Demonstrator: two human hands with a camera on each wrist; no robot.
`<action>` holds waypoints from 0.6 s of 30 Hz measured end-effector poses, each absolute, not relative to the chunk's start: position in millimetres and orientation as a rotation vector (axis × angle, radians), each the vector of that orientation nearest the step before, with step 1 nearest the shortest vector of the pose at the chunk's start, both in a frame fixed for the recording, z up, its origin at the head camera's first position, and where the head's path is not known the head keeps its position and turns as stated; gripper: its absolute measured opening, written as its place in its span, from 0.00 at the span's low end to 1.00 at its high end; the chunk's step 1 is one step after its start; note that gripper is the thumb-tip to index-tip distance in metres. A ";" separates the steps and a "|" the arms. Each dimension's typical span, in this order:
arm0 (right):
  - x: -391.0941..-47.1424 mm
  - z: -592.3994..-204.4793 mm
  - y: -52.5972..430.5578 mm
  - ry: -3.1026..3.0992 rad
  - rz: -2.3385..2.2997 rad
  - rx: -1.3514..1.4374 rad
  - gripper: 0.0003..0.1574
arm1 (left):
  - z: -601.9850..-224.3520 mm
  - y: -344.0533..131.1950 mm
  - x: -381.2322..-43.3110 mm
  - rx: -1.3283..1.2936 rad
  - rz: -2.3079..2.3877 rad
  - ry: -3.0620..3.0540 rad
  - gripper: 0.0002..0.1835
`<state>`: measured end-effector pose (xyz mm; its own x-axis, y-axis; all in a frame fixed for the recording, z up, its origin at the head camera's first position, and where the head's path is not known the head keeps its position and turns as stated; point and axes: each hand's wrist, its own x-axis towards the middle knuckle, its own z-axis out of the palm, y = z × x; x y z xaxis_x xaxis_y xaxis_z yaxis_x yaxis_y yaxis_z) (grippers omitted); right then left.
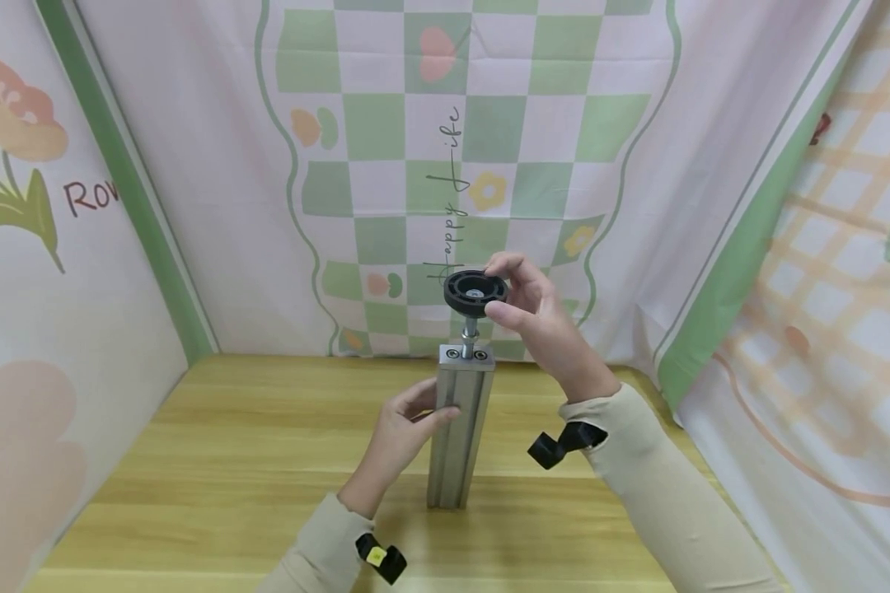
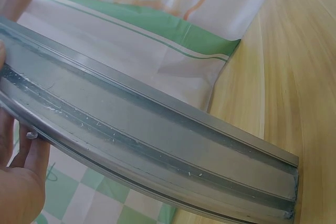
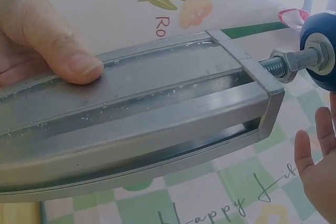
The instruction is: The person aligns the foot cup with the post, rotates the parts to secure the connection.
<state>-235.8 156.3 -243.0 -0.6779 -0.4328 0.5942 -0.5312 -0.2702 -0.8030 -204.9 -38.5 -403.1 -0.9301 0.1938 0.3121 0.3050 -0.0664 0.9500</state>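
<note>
A grey aluminium profile with long grooves stands upright on the table. On its top sits an end plate with two screws, and a threaded bolt rises from it through a hex nut. A round black levelling foot crowns the bolt; it looks blue in the right wrist view. My right hand holds the foot's rim between thumb and fingers. Lower down, my left hand grips the profile's upper part, its thumb on one face and the other fingers partly hidden behind.
The wooden table carries the profile's lower end. Behind it hangs a green-and-white checked cloth, with printed curtains on the left and right. Black straps sit on both beige sleeves.
</note>
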 end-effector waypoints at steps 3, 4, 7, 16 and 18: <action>-235.1 -241.9 156.4 -1.855 2.131 1.225 0.27 | -403.2 -38.5 -205.2 -0.564 -2.168 -2.090 0.25; -234.7 -241.8 156.6 -1.861 2.131 1.218 0.30 | -403.2 -38.5 -205.1 -0.565 -2.169 -2.089 0.25; -233.9 -241.6 157.1 -1.914 2.067 1.199 0.31 | -403.3 -38.6 -204.9 -0.562 -2.171 -2.091 0.25; -238.5 -241.9 155.1 -1.875 2.188 1.449 0.36 | -402.9 -38.3 -203.7 -0.551 -2.165 -2.100 0.25; -238.5 -242.1 154.7 -1.857 2.218 1.476 0.35 | -402.8 -38.5 -204.0 -0.552 -2.162 -2.102 0.25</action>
